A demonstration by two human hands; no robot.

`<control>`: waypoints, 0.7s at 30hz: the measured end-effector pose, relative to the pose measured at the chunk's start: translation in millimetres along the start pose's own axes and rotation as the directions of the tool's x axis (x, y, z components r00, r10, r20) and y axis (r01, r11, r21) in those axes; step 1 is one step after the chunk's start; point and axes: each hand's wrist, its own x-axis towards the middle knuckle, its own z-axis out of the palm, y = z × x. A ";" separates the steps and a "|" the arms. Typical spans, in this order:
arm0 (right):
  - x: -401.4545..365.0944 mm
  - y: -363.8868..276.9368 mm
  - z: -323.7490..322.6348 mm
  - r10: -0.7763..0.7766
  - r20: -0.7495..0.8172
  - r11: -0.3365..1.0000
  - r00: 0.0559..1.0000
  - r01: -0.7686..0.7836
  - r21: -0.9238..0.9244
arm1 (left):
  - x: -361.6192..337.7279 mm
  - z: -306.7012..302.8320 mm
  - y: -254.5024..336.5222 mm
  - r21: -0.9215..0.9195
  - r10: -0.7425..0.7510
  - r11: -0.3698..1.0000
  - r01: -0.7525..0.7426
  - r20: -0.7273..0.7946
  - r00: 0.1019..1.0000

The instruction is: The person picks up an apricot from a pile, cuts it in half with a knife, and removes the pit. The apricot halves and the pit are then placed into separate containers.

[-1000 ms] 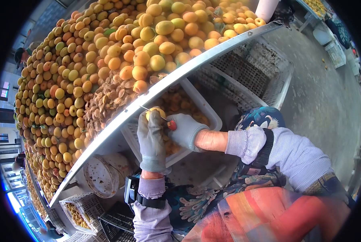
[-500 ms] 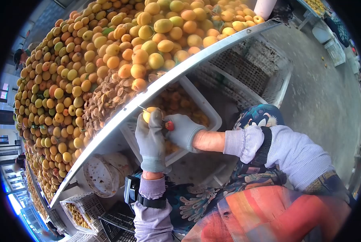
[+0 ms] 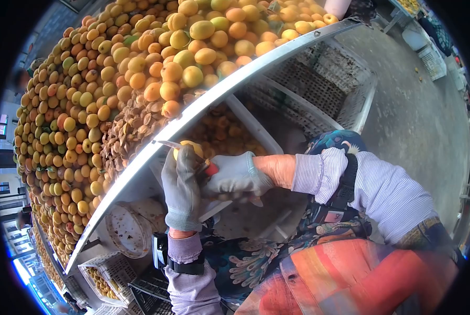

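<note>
Both of my hands wear grey gloves and meet at the metal rim of the fruit table. My left hand (image 3: 181, 190) is closed around a yellow apricot (image 3: 194, 148), which shows above its fingers. My right hand (image 3: 236, 176) grips a small knife by its red handle (image 3: 211, 169), close against the left fingers. The thin blade (image 3: 167, 144) pokes out past the apricot on the left. How far it cuts into the fruit is hidden by the glove. Below the hands, a white crate (image 3: 253, 123) holds orange fruit pieces.
A large heap of apricots (image 3: 193, 76) covers the table, with a pile of brown pits (image 3: 132, 123) near its metal rim (image 3: 140, 157). White crates (image 3: 358, 79) stand below on the right. A dirty white bucket (image 3: 130, 228) and a crate of fruit (image 3: 106, 278) are at lower left.
Both hands have shifted left together, nearer the table rim. The blade now shows beyond the apricot, and the right hand has turned, with its fingers lower. The view has moved slightly.
</note>
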 end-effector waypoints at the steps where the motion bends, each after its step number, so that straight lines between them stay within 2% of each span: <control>1: -2.0 -1.1 -0.6 0.026 0.065 0.996 0.998 -0.031 0.081 | -0.1 -3.0 1.4 0.018 -0.029 0.999 0.029 0.033 0.999; 3: -8.3 -7.1 -0.1 0.049 0.047 0.998 0.998 -0.051 0.044 | 0.3 -7.8 1.3 0.036 -0.057 0.998 0.055 0.072 0.996; 5: -0.1 -2.0 0.3 0.071 0.031 0.997 0.997 -0.071 0.002 | -0.5 -12.7 -0.8 -0.024 0.002 1.000 0.001 0.147 0.989; 6: 17.9 13.6 -0.8 -0.209 -0.078 0.965 0.975 0.193 -0.176 | -2.7 -12.7 2.7 -0.023 0.008 1.000 -0.005 0.147 0.989; 7: 23.4 15.7 1.2 -0.486 -0.131 0.832 0.864 0.412 -0.371 | -4.8 -12.1 7.5 -0.006 0.018 1.000 -0.018 0.114 0.993; 8: 24.6 20.1 1.5 -0.490 -0.133 0.829 0.861 0.415 -0.374 | -6.2 -11.4 10.5 0.012 0.027 1.000 -0.028 0.084 0.996; 9: 25.2 24.2 1.4 -0.583 -0.206 0.781 0.786 0.473 -0.408 | -5.6 -11.4 9.7 0.013 0.033 0.999 -0.034 0.086 0.996; 10: 23.7 23.7 1.9 -0.666 -0.269 0.726 0.695 0.524 -0.445 | -4.6 -12.8 5.9 -0.020 0.125 0.992 -0.124 0.038 0.991; 11: 13.6 16.7 0.2 -0.616 -0.301 0.780 0.728 0.509 -0.363 | -4.1 -15.3 1.9 -0.048 0.213 0.976 -0.214 -0.017 0.977; 12: 0.8 8.6 -2.5 -0.559 -0.327 0.827 0.762 0.489 -0.277 | -4.4 -19.3 -2.3 -0.047 0.217 0.975 -0.218 -0.024 0.976; 13: -9.7 -2.9 -1.7 -0.446 -0.375 0.878 0.813 0.478 -0.008 | -3.8 -24.0 -6.3 0.000 0.238 0.971 -0.238 -0.016 0.971; 14: -24.4 -16.7 -4.1 -0.189 -0.418 0.940 0.888 0.288 0.186 | -2.9 -25.6 -7.1 0.044 0.258 0.965 -0.258 -0.006 0.966; 15: -28.0 -20.8 -7.3 -0.191 -0.441 0.917 0.877 0.319 0.238 | -4.0 -18.3 -8.8 0.086 0.282 0.956 -0.280 -0.012 0.959; 16: -31.7 -22.4 -8.3 -0.186 -0.466 0.890 0.865 0.349 0.292 | -2.7 -12.9 -13.0 0.226 0.323 0.924 -0.309 -0.027 0.946; 18: -37.3 -28.7 3.3 -0.233 -0.467 0.895 0.853 0.376 0.240 | -1.6 -4.0 -11.9 0.540 0.476 0.727 -0.424 0.049 0.878; 19: -3.7 -3.8 -6.4 -0.432 -0.458 0.856 0.777 0.514 0.063 | -1.2 2.1 -8.5 0.560 0.563 0.663 -0.497 0.064 0.824; 20: -1.2 -3.6 -3.5 -0.424 -0.459 0.859 0.781 0.508 0.070 | 0.0 3.1 -12.7 0.559 0.556 0.668 -0.491 0.064 0.829; 21: -0.1 -3.1 -1.2 -0.414 -0.444 0.845 0.795 0.517 0.139 | 1.7 3.4 -20.2 0.640 0.608 0.567 -0.519 0.100 0.788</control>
